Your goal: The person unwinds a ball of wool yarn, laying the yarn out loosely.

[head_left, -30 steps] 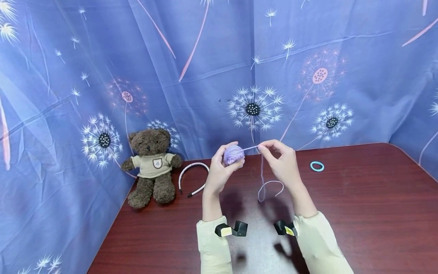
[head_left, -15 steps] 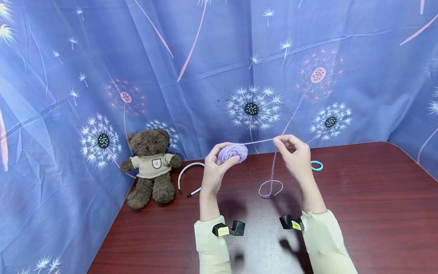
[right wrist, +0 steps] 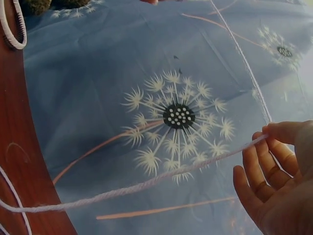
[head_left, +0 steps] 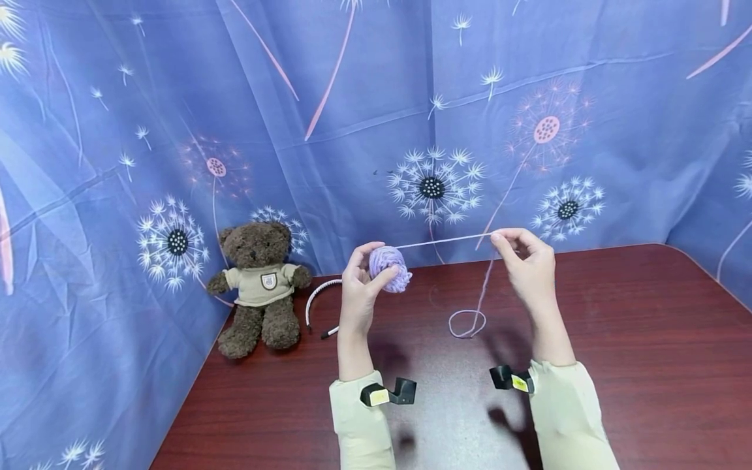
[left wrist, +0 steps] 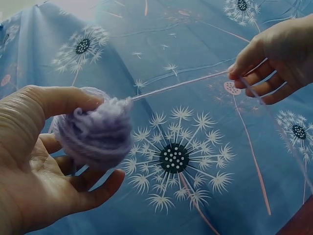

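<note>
A small ball of lilac yarn [head_left: 386,264] is gripped between the thumb and fingers of my left hand [head_left: 360,287], held above the table. From it a strand [head_left: 446,241] runs taut to my right hand [head_left: 529,267], which pinches it between thumb and index finger. Below that pinch the loose yarn hangs down and lies in a loop [head_left: 467,324] on the tabletop. In the left wrist view the yarn ball [left wrist: 95,132] shows frayed tufts on top, under the thumb. The right wrist view shows the strand [right wrist: 242,61] bending at the fingertips.
On the left sits a brown teddy bear [head_left: 255,287] in a beige shirt. A white headband [head_left: 314,300] lies beside it, partly hidden by my left hand. Behind the dark red table [head_left: 646,339] hangs a blue dandelion-print curtain [head_left: 352,130]. The turquoise ring is hidden behind my right hand.
My right hand has moved right, drawing the strand between the hands longer. The left hand has shifted slightly left, and the ball has turned in it. The turquoise ring has become covered.
</note>
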A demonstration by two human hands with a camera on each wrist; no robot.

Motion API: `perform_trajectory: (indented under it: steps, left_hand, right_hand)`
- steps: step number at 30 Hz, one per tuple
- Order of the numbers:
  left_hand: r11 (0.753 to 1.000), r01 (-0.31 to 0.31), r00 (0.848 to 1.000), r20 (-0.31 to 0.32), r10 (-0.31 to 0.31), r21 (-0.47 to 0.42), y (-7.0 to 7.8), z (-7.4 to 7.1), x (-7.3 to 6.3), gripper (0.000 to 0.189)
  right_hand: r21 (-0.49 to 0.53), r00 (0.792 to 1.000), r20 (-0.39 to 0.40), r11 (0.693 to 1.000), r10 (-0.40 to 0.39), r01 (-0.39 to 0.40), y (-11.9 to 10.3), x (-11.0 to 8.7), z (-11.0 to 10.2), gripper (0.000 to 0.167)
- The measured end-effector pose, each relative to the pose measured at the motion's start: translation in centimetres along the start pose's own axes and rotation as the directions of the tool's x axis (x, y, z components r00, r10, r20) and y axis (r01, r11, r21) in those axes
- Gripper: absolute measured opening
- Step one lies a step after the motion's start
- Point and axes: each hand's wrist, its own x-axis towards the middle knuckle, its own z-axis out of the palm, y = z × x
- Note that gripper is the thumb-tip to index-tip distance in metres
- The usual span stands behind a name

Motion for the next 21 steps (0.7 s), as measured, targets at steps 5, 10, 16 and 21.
perform_trajectory:
  steps: [5, 10, 16, 21]
  left_hand:
    - [1.0, -0.014, 1.0, -0.027, 0.014, -0.001, 0.0, -0.2, 0.1, 0.051]
    - [1.0, -0.021, 0.999, -0.042, 0.021, 0.007, 0.0, -0.5, 0.1, 0.054]
    - [1.0, -0.02, 0.998, 0.061, 0.02, -0.009, 0.0, -0.7, 0.0, 0.051]
    - [0.999, -0.007, 0.992, 0.125, 0.011, -0.033, -0.1, -0.6, -0.1, 0.042]
  right_hand:
    - [0.026, 0.999, -0.048, 1.0, -0.003, 0.004, 0.2, 0.4, -0.8, 0.017]
    - [0.081, 0.995, -0.099, 0.997, 0.022, -0.014, 0.6, 0.9, -1.7, 0.023]
    - [0.081, 0.99, -0.119, 0.994, 0.076, -0.067, 1.1, 1.2, -2.4, 0.017]
    - [0.077, 0.986, -0.122, 0.992, 0.109, -0.101, 1.6, 1.3, -2.6, 0.013]
